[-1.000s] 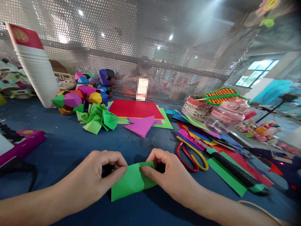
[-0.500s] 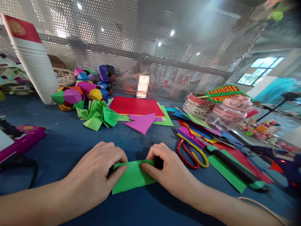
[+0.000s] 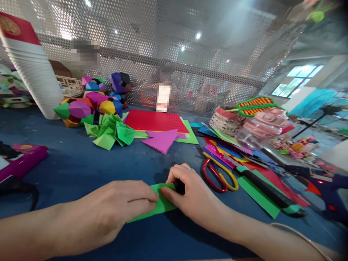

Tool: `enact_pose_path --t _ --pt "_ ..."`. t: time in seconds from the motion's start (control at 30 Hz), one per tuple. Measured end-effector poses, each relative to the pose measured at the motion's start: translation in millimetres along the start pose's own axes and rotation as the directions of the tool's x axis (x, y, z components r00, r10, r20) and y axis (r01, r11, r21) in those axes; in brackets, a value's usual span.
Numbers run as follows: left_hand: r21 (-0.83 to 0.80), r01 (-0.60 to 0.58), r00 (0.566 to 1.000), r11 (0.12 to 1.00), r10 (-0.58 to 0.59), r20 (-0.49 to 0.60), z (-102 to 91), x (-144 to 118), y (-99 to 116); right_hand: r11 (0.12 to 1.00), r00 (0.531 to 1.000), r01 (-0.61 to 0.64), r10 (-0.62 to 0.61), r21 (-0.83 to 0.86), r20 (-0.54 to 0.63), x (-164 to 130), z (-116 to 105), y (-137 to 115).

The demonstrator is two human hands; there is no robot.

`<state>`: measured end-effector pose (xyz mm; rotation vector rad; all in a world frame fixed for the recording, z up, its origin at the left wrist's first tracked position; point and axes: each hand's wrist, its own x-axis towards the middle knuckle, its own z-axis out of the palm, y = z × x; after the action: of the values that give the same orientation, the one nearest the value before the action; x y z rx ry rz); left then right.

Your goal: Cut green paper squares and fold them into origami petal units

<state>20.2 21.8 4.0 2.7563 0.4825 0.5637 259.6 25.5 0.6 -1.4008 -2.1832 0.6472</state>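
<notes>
Green paper [image 3: 163, 204] is pressed flat onto the blue table [image 3: 81, 163] by left hand [image 3: 114, 214] and right hand [image 3: 190, 195] — fingertips together; scissors [image 3: 217, 175] lie just beside the right hand.

Blue desk [image 3: 67, 166], scuffed. At the near edge, a folded green paper [image 3: 163, 204] lying flat. Just right of it, red and yellow scissors [image 3: 217, 174], then a green strip [image 3: 258, 195] under a black tool [image 3: 268, 190]. Toward the far edge: crumpled green folds [image 3: 111, 132], a heap of coloured paper solids [image 3: 87, 107], a red sheet [image 3: 156, 121] over a green one, a purple sheet [image 3: 160, 139]. At the far left corner, a white cup stack [image 3: 32, 76]. At the left edge, a pink device [image 3: 23, 159]. On the right side, fanned coloured sheets [image 3: 231, 150].
</notes>
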Motion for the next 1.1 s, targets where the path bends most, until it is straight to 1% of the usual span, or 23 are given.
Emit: enact_pose_path --t 0.1,0.23,0.33,0.47,0.53,0.6,0.67,0.73,0.8,0.83,0.87,0.93,1.0,1.1 --pt "-0.028 0.017 0.999 0.999 -0.016 0.045 -5.7 3 -2 0.999 0.999 -0.031 0.031 0.009 -0.009 -1 -1 0" --pt "0.040 0.002 0.994 0.999 -0.006 0.106 -10.5 8 -1 0.995 0.996 -0.074 0.076 0.064 -0.040 -3 0 4" --pt "0.049 0.000 0.991 0.999 -0.006 0.133 -11.7 10 -2 0.997 0.997 -0.035 0.040 0.071 -0.069 -2 1 9" --pt "-0.023 0.050 0.975 0.998 -0.044 0.217 -12.4 11 -7 0.996 0.995 0.001 0.009 0.093 -0.100 1 1 16" --pt "-0.058 0.078 0.968 0.995 -0.061 0.243 -13.2 11 -9 0.997 0.993 0.007 0.003 0.076 -0.121 2 -2 17" --pt "-0.082 0.087 0.963 0.993 -0.062 0.264 -13.9 11 -11 0.999 0.985 0.022 -0.015 0.033 -0.172 1 -9 15" --pt "-0.111 0.086 0.963 0.990 -0.055 0.264 -14.1 10 -12 0.999 0.970 0.042 -0.049 -0.032 -0.240 -4 -20 15" --pt "-0.149 0.092 0.971 0.985 -0.056 0.231 -13.8 11 -12 0.986 0.954 0.042 -0.087 -0.160 -0.288 -12 -36 18" --pt "-0.195 0.089 0.982 0.977 -0.054 0.181 -13.2 12 -13 0.938 0.950 -0.022 -0.088 -0.346 -0.301 -22 -53 26" --pt "-0.212 0.090 0.984 0.973 -0.054 0.168 -12.8 12 -13 0.902 0.952 -0.080 -0.057 -0.424 -0.300 -27 -61 31" --pt "-0.226 0.093 0.984 0.970 -0.055 0.168 -12.6 12 -14 0.871 0.954 -0.149 0.002 -0.469 -0.298 -32 -68 38" --pt "-0.234 0.112 0.978 0.966 -0.065 0.200 -12.4 12 -16 0.846 0.948 -0.264 0.139 -0.464 -0.286 -39 -77 51" --pt "-0.239 0.125 0.967 0.963 -0.064 0.246 -13.0 12 -19 0.851 0.945 -0.300 0.204 -0.432 -0.255 -41 -82 61" --pt "-0.279 0.125 0.964 0.952 -0.050 0.261 -14.9 13 -24 0.878 0.947 -0.302 0.230 -0.371 -0.225 -36 -83 70"
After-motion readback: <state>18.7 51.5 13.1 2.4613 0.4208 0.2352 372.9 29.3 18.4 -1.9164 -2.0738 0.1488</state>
